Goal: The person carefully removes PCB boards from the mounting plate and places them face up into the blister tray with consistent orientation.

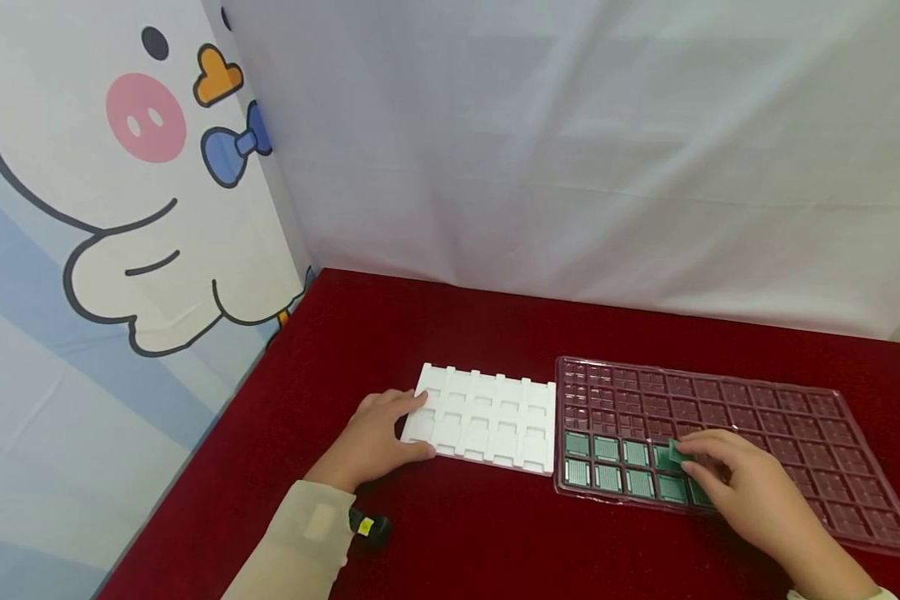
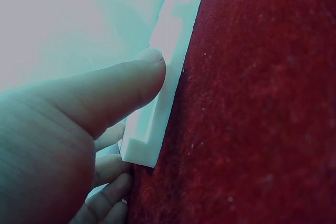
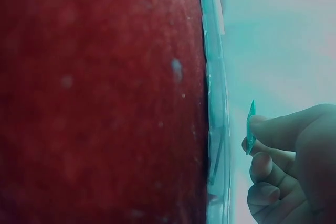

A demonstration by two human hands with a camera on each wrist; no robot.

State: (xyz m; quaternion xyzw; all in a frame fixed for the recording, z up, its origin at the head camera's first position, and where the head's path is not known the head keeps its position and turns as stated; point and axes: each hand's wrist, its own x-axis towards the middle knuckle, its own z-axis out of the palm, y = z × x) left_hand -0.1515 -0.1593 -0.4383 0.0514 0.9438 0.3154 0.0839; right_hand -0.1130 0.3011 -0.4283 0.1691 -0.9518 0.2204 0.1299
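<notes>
My left hand (image 1: 378, 437) rests against the left end of a white slotted tray (image 1: 487, 417), thumb on its near edge and forefinger further back. In the left wrist view the thumb (image 2: 121, 90) lies straight over the tray's rim. My right hand (image 1: 750, 483) pinches a small green circuit board (image 1: 676, 452) between thumb and fingers, tilted just above a clear plastic compartment tray (image 1: 802, 421). Seen edge-on in the right wrist view, the board (image 3: 251, 128) is thin and upright. Several similar green boards (image 1: 607, 450) sit in the clear tray's two nearest rows.
A dark red cloth (image 1: 450, 533) covers the table. The white and clear trays lie side by side. A white curtain (image 1: 570, 150) hangs behind the table, and a printed cartoon sheet (image 1: 105, 208) hangs at the left. A black wrist device (image 1: 371, 527) sits beside the left sleeve.
</notes>
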